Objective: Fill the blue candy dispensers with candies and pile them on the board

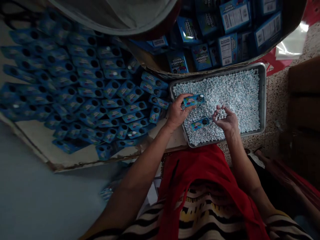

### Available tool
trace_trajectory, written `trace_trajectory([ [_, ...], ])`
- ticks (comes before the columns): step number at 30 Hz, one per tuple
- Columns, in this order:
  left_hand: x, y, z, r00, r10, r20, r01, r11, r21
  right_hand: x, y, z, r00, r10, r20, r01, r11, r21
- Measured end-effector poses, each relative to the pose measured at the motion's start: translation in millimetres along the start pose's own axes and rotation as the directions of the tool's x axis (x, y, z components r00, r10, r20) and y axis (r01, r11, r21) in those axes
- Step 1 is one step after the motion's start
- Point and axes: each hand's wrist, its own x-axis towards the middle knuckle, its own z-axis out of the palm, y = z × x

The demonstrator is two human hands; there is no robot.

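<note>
My left hand (178,111) grips a small blue candy box (192,101) by its end, over the left part of a metal tray (263,100). A round hole shows near the box's right end. Cupped upward, my right hand (227,120) holds a heap of small white candies (220,114) above the same tray. Pale white and bluish candies (240,90) fill the tray. Lying on them, just below the held box, is a second blue candy box (200,123).
Many blue boxes with round holes (88,83) cover the table (165,141) at left. Behind the tray stands a cardboard carton (160,71) of blue boxes. A large round container (120,31) is at the top. Brown boxes (303,78) stand at right; another person's arm shows lower right.
</note>
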Motion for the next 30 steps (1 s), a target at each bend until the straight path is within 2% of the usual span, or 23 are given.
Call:
trace_trajectory([
  [2, 6, -6, 4.3, 1.000, 0.004, 0.009, -0.004, 0.999, -0.039, 1, 5, -6, 0.999, -0.009, 0.048, 0.011, 0.999, -0.050],
  [4, 14, -13, 9.6, 0.999, 0.011, 0.031, -0.009, 0.998, -0.065, 1, 5, -9, 0.987, -0.094, 0.131, 0.107, 0.989, -0.100],
  [6, 20, -19, 13.1, 0.999, 0.011, 0.050, -0.008, 0.998, -0.059, -1, 5, -10, 0.946, -0.202, 0.254, 0.247, 0.956, -0.160],
  [8, 18, -18, 12.0, 1.000, 0.000, 0.022, 0.000, 1.000, -0.026, -7, 7, -9, 0.890, -0.278, 0.361, 0.363, 0.911, -0.193],
  [10, 1, -9, 6.7, 0.997, -0.001, -0.080, 0.003, 1.000, 0.020, -18, 14, -6, 0.852, -0.312, 0.421, 0.430, 0.875, -0.222],
  [13, -42, 11, 2.6, 0.973, 0.072, -0.218, -0.048, 0.992, 0.115, -36, 31, 2, 0.821, -0.354, 0.448, 0.499, 0.826, -0.262],
  [15, -71, 20, 10.1, 0.977, 0.116, -0.177, -0.085, 0.981, 0.175, -45, 42, 7, 0.792, -0.389, 0.470, 0.552, 0.785, -0.282],
  [18, -93, 23, 33.2, 0.998, 0.033, -0.055, -0.024, 0.987, 0.158, -49, 55, 12, 0.739, -0.402, 0.541, 0.629, 0.700, -0.338],
  [20, -94, 22, 46.2, 0.999, -0.010, -0.038, 0.015, 0.991, 0.134, -47, 62, 12, 0.700, -0.406, 0.588, 0.680, 0.631, -0.374],
  [22, -89, 23, 51.2, 0.998, 0.014, -0.065, -0.005, 0.990, 0.142, -44, 67, 10, 0.650, -0.428, 0.628, 0.737, 0.558, -0.382],
  [26, -82, 33, 41.9, 0.993, 0.072, -0.097, -0.052, 0.980, 0.192, -40, 75, 5, 0.524, -0.493, 0.695, 0.839, 0.437, -0.322],
  [30, -82, 44, 30.6, 0.992, 0.079, -0.097, -0.050, 0.960, 0.274, -40, 82, 5, 0.462, -0.565, 0.683, 0.885, 0.336, -0.321],
])
